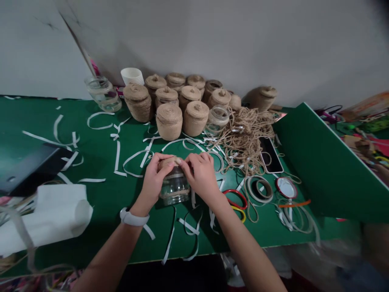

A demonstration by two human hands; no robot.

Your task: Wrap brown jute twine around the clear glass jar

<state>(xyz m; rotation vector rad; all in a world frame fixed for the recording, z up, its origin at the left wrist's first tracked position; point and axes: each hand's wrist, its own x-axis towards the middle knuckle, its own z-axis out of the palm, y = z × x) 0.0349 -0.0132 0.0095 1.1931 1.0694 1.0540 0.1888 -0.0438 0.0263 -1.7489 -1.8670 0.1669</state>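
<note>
Green tbl [103,211] supports all items. Wrapped jars [169,125] stand grouped at rear, prob. to reserve the front for handwork; bodies are rounded, coiled w/ matte, ribbed cord. Cord heap [246,138], R of jars: tangled, fibrous. Glass jar [174,188] is at front ctr, btwn both hands, threaded rim twd wearer: clear, smooth, cylindrical. L hand [154,174] grasps jar side, prob. for stability; R hand [199,172] grips opp. side, thumbs meeting at tan band [165,162], prob. pressing it. Scissors [244,198], red/yellow handles, lie R, nr R forearm. White strips [117,156]: thin, flat, some curled.
</note>
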